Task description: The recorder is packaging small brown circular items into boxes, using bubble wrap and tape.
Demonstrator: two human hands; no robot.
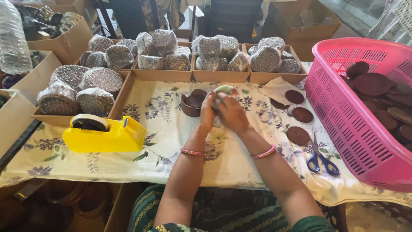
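Both my hands are up over the middle of the surface [171, 129], closed around a small bubble-wrapped piece [225, 90]: left hand [207, 112] on one side, right hand [232, 114] on the other. A little brown bowl [192, 103] sits just behind them. Yellow tape dispenser [105, 134] is off to my left, blue scissors [321, 160] and pink basket [343, 111] on my right.
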